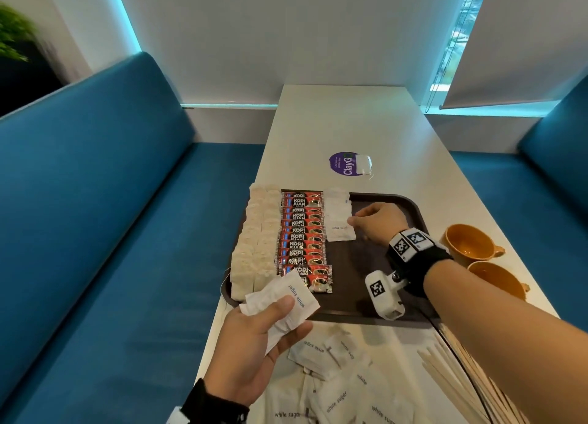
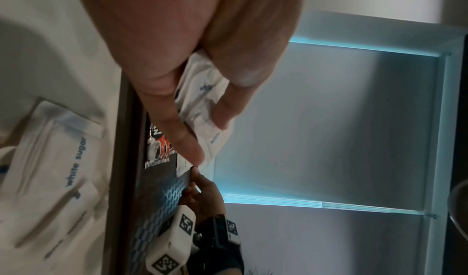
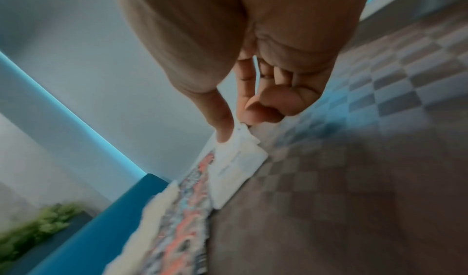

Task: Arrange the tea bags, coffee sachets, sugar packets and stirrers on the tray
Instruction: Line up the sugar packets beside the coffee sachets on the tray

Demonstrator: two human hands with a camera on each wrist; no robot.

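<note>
On the tray (image 1: 410, 213), beside the coffee sachets (image 1: 302, 235) and tea bags (image 1: 254, 242), our right hand (image 1: 378, 223) pinches a sugar packet (image 1: 340, 229) in its column. Our left hand (image 1: 251, 353) grips more packets (image 1: 286, 302) over the counter (image 1: 350, 121), near loose stirrers (image 1: 458, 372).
</note>
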